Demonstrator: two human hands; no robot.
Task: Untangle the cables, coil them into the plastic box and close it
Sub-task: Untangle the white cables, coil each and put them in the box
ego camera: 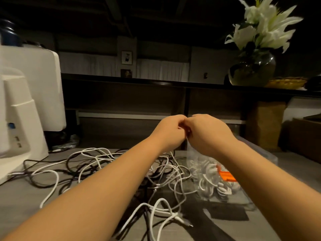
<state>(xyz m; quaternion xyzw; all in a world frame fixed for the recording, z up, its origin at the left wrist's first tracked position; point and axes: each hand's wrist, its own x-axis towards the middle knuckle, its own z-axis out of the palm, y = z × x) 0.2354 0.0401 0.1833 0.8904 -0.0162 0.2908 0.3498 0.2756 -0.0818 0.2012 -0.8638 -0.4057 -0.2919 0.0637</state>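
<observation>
A tangle of white cables [97,164] and black cables [73,164] sprawls over the grey table [20,202]. My left hand [171,129] and my right hand [206,133] meet above it, fingers curled. Together they pinch the top of a clear plastic bag [196,159] that hangs down to the table. Inside the bag lie coiled white cables [217,186] and an orange label [226,176]. A clear plastic box [260,148] shows faintly behind my right forearm; I cannot tell whether it has a lid on.
A white appliance [22,119] stands at the left edge of the table. Dark shelving [125,101] runs along the back, with a glass vase of white flowers [255,66] on top at the right. A flat black piece [227,213] lies near the bag.
</observation>
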